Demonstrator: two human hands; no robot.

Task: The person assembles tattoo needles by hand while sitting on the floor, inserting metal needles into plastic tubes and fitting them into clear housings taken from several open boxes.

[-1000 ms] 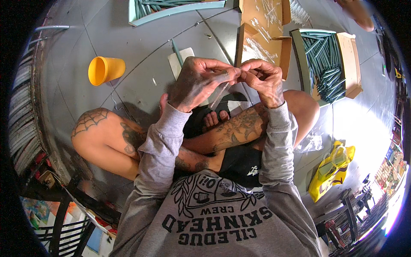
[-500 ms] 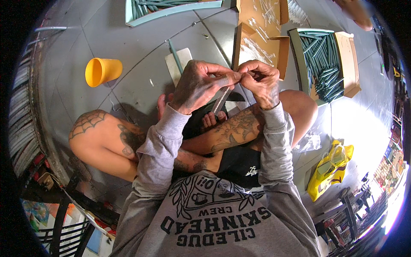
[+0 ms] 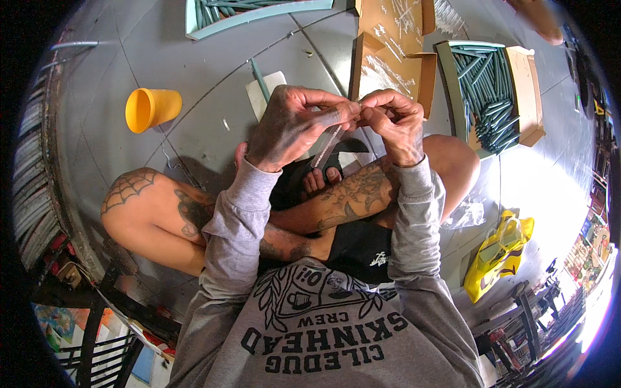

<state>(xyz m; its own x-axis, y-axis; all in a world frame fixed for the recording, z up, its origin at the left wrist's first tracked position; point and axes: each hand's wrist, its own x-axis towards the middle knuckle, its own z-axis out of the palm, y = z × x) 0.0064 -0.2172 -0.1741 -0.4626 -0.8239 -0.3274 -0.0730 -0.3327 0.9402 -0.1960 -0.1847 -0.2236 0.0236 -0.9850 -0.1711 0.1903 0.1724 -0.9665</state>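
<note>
Both of my hands meet in front of my crossed legs, fingertips pinched together. A narrow clear plastic sleeve [image 3: 326, 147] with white print hangs from the pinch of my left hand [image 3: 288, 126]. My right hand [image 3: 398, 129] pinches at the sleeve's upper end, right beside the left fingertips. Fingers hide that end, so I cannot tell whether anything else is between them. Beyond my left hand, a dark green pen-like stick [image 3: 260, 81] lies on a white card [image 3: 277, 79] on the floor, partly covered by the hand.
An open box [image 3: 451, 107] of green sticks stands at right; another tray [image 3: 265, 15] of them is at the far edge. Between them lies an opened brown carton [image 3: 427, 81] with thin white pieces. A yellow cup [image 3: 153, 110] lies left, a yellow bag [image 3: 498, 258] right.
My left hand has shifted slightly left and up, and the hanging sleeve has swung a little left with it. The pinch of both hands stays together.
</note>
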